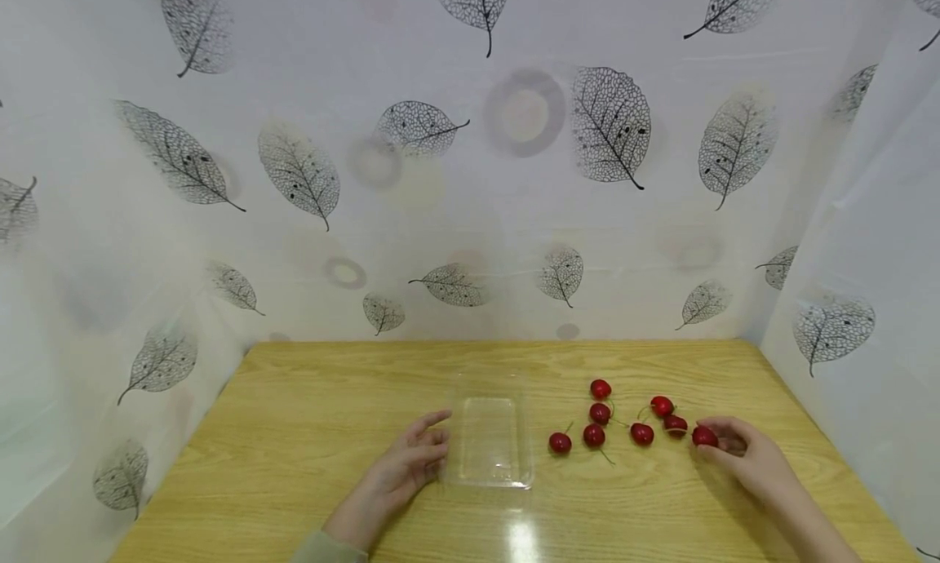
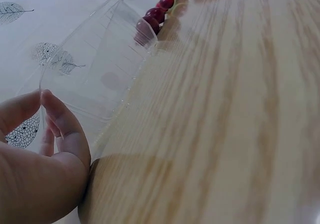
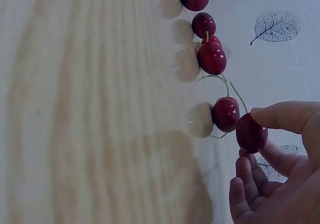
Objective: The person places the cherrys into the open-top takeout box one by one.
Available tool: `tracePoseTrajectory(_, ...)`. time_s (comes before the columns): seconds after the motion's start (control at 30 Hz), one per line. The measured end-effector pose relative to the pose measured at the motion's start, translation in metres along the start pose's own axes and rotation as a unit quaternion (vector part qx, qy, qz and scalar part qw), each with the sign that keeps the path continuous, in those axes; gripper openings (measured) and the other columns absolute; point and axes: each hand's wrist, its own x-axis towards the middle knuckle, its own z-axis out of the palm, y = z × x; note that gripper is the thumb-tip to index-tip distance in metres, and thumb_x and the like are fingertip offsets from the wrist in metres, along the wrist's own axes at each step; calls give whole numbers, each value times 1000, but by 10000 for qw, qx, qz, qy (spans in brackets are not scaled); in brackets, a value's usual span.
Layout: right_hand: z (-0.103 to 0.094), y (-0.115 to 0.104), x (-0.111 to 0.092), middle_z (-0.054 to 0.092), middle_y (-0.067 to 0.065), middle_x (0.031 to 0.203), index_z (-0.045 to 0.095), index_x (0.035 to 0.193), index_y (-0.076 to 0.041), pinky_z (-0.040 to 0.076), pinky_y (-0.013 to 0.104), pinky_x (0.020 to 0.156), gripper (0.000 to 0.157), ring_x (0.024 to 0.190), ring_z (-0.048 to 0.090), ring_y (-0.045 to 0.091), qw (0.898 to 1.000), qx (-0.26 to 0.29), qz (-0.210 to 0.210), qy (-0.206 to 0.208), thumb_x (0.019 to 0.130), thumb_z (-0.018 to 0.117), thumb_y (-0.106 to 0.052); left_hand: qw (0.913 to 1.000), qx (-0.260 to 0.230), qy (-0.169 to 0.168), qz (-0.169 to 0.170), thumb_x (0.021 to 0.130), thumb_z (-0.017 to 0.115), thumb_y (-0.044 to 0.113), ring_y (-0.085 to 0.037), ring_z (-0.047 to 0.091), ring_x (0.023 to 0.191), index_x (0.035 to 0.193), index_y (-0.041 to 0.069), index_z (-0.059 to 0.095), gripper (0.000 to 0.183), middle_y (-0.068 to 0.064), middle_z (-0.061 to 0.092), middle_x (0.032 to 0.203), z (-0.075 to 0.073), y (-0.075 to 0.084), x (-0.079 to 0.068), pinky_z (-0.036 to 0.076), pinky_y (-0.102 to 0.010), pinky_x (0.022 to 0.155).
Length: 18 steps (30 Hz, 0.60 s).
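Observation:
A clear plastic box [image 1: 488, 445] sits on the table, its rim rising in front of the left hand in the left wrist view. My left hand [image 1: 411, 461] is at the box's left side; thumb and fingertip come together at the rim [image 2: 42, 78] and pinch it. At the right, my right hand [image 1: 745, 457] pinches a dark red cherry [image 3: 251, 133] with a green stem between thumb and fingers. Just left of that hand lies another cherry [image 1: 675, 425]. Several more stemmed cherries are scattered between it and the box, among them a cherry [image 1: 560, 442] nearest the box.
The wooden table [image 1: 316, 432] reflects a bright light near its front. Behind it and at both sides hangs a pale curtain [image 1: 470, 220] printed with dark leaf skeletons. A cherry [image 1: 600, 388] lies farthest back.

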Motion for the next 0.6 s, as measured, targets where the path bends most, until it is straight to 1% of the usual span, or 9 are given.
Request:
tracePoseTrajectory(0.1, -1, -7, 1, 75, 15, 116, 64, 134, 6, 49, 14, 77, 48, 86, 52, -18, 9999, -153, -46, 24, 95, 79, -18, 10000, -26, 8, 20, 102, 56, -6, 1, 61, 87, 158, 8, 38, 61, 8, 62, 113, 0, 0, 0, 54, -15, 82)
tracePoseTrajectory(0.13, -2, -9, 2, 74, 18, 118, 65, 134, 5, 49, 15, 78, 48, 88, 54, -15, 9998, -184, -64, 11, 96, 79, -19, 10000, -26, 6, 32, 102, 55, -6, 1, 61, 87, 158, 9, 39, 61, 8, 62, 113, 0, -1, 0, 54, -15, 82)
tracePoseTrajectory(0.23, -2, -19, 3, 72, 19, 124, 65, 135, 1, 49, 18, 78, 48, 91, 54, -11, 9996, -271, -27, -47, 97, 78, -24, 10000, -26, -8, 63, 102, 54, -7, 1, 62, 87, 157, 9, 39, 59, 8, 62, 113, 1, -1, 1, 54, -15, 82)
tracePoseTrajectory(0.33, -1, -30, 5, 73, 17, 124, 67, 135, -1, 49, 20, 77, 46, 91, 55, -10, 9999, -138, -61, -72, 97, 79, -24, 10000, -23, -42, 85, 103, 53, -7, 1, 62, 87, 158, 9, 38, 59, 9, 63, 112, 1, -2, 1, 54, -15, 82)
tracePoseTrajectory(0.37, 0, -34, 4, 73, 14, 122, 67, 134, -2, 49, 19, 77, 45, 90, 54, -12, 9999, -109, -67, -58, 96, 79, -24, 10000, -27, -49, 82, 103, 53, -7, 1, 62, 87, 158, 8, 37, 59, 9, 63, 112, 1, -2, 1, 54, -15, 82)
tracePoseTrajectory(0.5, 7, -46, 4, 75, 4, 114, 69, 131, -3, 49, 20, 76, 41, 88, 56, -12, 9995, 143, -296, 4, 95, 80, -20, 10000, -26, -36, 48, 104, 53, -7, 1, 62, 88, 161, 6, 32, 62, 8, 62, 113, 1, -1, 1, 55, -15, 83)
tracePoseTrajectory(0.6, 12, -53, 5, 75, 2, 110, 69, 129, -1, 50, 20, 76, 40, 87, 57, -11, 9984, 303, -466, 42, 94, 81, -16, 10000, 7, 14, 22, 104, 55, -6, 1, 62, 89, 162, 5, 30, 64, 8, 61, 113, 2, -1, 0, 55, -15, 83)
